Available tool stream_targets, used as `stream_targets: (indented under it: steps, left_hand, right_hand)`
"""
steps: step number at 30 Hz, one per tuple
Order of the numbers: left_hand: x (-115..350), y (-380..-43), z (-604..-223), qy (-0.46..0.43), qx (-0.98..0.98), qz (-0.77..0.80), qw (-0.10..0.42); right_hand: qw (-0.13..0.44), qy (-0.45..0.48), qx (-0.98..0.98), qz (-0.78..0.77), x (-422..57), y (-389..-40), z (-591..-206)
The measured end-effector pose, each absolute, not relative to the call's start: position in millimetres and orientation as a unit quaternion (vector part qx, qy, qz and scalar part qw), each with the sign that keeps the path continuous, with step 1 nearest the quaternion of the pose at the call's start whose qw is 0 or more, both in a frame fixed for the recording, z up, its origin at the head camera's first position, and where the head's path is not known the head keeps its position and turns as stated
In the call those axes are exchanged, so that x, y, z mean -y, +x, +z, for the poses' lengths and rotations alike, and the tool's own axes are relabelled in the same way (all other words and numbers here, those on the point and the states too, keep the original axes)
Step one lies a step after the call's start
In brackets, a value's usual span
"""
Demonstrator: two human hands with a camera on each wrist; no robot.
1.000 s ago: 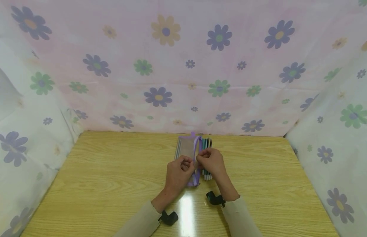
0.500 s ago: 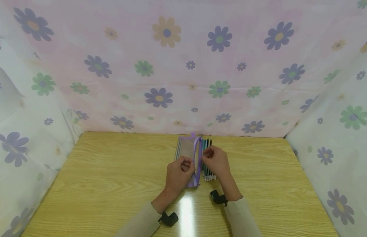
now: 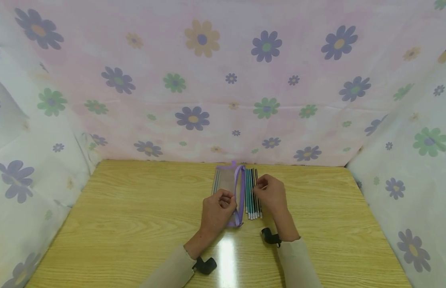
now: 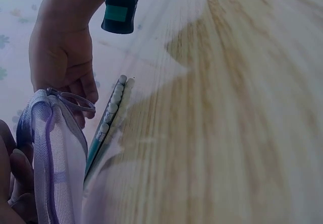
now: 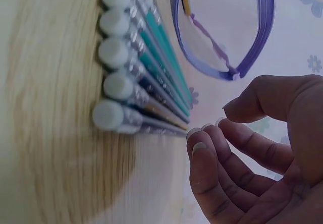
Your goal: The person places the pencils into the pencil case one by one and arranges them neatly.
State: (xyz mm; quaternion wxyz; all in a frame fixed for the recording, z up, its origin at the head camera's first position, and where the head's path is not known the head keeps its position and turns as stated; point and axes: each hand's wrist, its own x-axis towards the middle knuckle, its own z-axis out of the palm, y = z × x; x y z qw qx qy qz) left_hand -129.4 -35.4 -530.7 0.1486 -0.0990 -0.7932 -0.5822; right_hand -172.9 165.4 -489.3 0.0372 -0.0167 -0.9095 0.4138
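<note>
Purple-trimmed mesh pouch (image 3: 226,180) lay on the table (image 3: 136,208), left of the pencils (image 3: 252,200). I had the left hand (image 3: 217,211) pinching its rim; the right hand (image 3: 273,196), loosely bent beside the row, held nothing visible. Best, I judged: hold the mouth wide, lift one pencil midway. Right wrist view showed thumb (image 5: 272,98) and fingertips (image 5: 202,163) apart; head view hid that gap.

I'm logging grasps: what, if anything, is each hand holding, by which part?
The left hand pinches the pouch by its opening's left edge; the right hand, near the pencils, holds nothing.
</note>
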Motion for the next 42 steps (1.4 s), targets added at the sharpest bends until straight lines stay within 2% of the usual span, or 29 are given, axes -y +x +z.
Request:
stream_targets:
  steps: [20,31,42]
  left_hand:
    - [35,-129,-532,-0.099,0.79,-0.587,0.149]
    - [36,-128,-534,-0.105,0.794,-0.579,0.151]
    - [36,-128,-535,-0.103,0.793,-0.582,0.149]
  right_hand:
    - [0.02,-0.042,0.937,0.347,-175,-177,-505]
    - [0.011,-0.08,0.955,0.286,-169,-173,-501]
    - [-0.024,-0.111,0.968,0.223,-162,-169,-491]
